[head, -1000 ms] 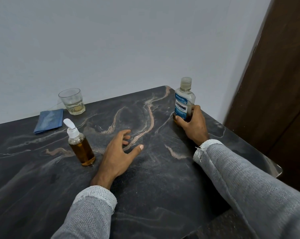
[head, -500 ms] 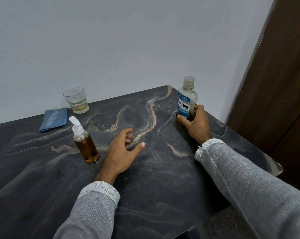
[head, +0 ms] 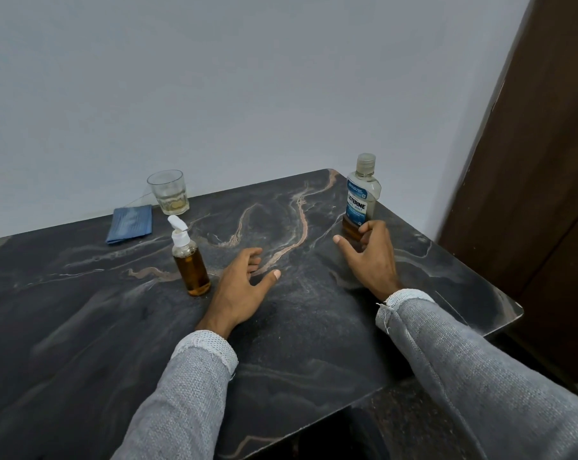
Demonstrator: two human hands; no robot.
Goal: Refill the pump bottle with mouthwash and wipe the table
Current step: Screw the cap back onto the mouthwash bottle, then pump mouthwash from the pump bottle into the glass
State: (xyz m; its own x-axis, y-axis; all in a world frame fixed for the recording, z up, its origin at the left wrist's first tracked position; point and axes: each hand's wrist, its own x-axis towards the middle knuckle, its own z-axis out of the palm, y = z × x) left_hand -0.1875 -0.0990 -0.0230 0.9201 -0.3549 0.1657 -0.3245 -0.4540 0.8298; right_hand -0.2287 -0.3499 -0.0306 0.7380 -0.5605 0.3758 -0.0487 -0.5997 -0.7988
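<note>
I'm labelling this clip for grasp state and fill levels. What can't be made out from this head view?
- Right hand and mouthwash bottle: the fingers cover the bottle's base, so contact is unclear.
- Mouthwash level: hidden by the label and fingers.
- Small print on the label: too small.
- Left hand: its fingertips curl under, hidden by the hand itself.
- Table: left and near edges cut off by the frame.

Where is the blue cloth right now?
The blue cloth lies folded at the table's far left, by the wall, just left of the drinking glass.
</note>
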